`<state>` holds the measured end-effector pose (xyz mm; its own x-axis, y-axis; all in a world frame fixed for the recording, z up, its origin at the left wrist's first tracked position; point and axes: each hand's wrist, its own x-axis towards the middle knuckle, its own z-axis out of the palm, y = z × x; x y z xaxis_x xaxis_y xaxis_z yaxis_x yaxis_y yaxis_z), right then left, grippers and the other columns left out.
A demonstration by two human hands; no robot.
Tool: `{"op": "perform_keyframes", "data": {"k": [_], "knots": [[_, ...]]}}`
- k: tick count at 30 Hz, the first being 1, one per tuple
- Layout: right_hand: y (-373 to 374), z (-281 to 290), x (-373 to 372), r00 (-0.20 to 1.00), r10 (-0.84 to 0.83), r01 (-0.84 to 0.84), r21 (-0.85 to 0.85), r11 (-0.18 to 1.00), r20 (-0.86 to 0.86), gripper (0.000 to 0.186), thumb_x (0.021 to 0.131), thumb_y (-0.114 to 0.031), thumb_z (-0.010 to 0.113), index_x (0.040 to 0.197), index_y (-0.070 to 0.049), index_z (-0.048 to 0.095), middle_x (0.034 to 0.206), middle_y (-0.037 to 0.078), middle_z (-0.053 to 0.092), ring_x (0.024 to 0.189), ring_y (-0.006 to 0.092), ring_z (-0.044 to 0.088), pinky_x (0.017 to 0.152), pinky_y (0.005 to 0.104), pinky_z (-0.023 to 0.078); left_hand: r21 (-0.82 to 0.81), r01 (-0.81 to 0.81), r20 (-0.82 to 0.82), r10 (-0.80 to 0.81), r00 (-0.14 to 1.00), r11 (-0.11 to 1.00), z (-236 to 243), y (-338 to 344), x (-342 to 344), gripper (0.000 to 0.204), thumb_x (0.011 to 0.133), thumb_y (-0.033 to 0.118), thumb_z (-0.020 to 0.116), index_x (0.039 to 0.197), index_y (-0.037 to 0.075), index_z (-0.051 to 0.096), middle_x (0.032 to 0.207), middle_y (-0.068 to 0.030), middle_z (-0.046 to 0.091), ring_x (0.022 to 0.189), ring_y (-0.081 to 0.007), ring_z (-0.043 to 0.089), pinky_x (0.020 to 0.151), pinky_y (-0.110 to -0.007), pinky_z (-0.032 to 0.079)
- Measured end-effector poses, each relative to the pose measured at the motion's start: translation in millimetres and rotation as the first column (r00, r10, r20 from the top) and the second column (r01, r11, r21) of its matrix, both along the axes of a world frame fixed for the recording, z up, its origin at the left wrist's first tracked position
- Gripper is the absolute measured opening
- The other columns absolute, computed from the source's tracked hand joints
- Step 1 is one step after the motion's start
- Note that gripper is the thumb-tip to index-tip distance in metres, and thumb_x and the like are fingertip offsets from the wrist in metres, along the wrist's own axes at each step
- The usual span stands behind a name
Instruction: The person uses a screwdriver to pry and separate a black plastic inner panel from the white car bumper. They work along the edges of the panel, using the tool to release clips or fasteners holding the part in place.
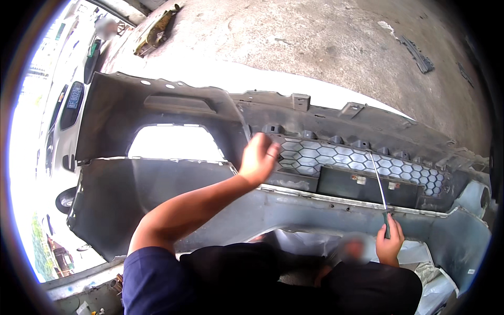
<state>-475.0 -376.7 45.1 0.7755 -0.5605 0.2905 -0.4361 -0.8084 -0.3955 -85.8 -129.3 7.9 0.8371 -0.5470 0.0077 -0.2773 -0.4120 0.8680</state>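
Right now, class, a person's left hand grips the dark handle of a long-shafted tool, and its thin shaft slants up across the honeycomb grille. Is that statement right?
Not quite: the head view shows the right hand, not the left, gripping the dark handle of the long-shafted tool; its thin shaft does slant up across the honeycomb grille.

Left forearm (191, 206) is stretched behind the left hand (259, 160), fingers (259, 142) mostly hidden; right hand (390, 240) is curled, wrist (388, 258) held behind the grip.
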Motion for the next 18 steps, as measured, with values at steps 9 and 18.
{"op": "perform_keyframes", "data": {"k": [9,18], "knots": [[-11.9,21.1,4.1,0.999,0.027,-0.024,0.123,0.992,-0.023,0.036,0.081,0.003,0.06,0.117,0.003,0.065,0.102,0.023,0.067,0.091,0.041,0.067,0.08,0.0427,0.053,0.207,-0.591,0.286,0.53,0.799,0.78,6.4,141.2,101.2,0.056,0.1,0.045,0.055,0.065,0.003,0.045,0.054,-0.0042,0.04,0.052,-0.0154,0.037,0.051,-0.039,0.035],[-34.1,87.8,44.8,0.991,0.04,-0.024,0.125,0.992,-0.129,0.03,0.08,-0.002,0.063,0.109,0.001,0.069,0.095,0.021,0.07,0.087,0.0383,0.068,0.079,0.0415,0.053,0.746,-0.371,0.299,0.22,0.929,0.553,19.9,113.5,96.2,0.082,0.096,0.068,0.039,0.073,-0.004,0.07,0.076,-0.0275,0.067,0.077,-0.0429,0.068,0.075,-0.051,0.052]]}}
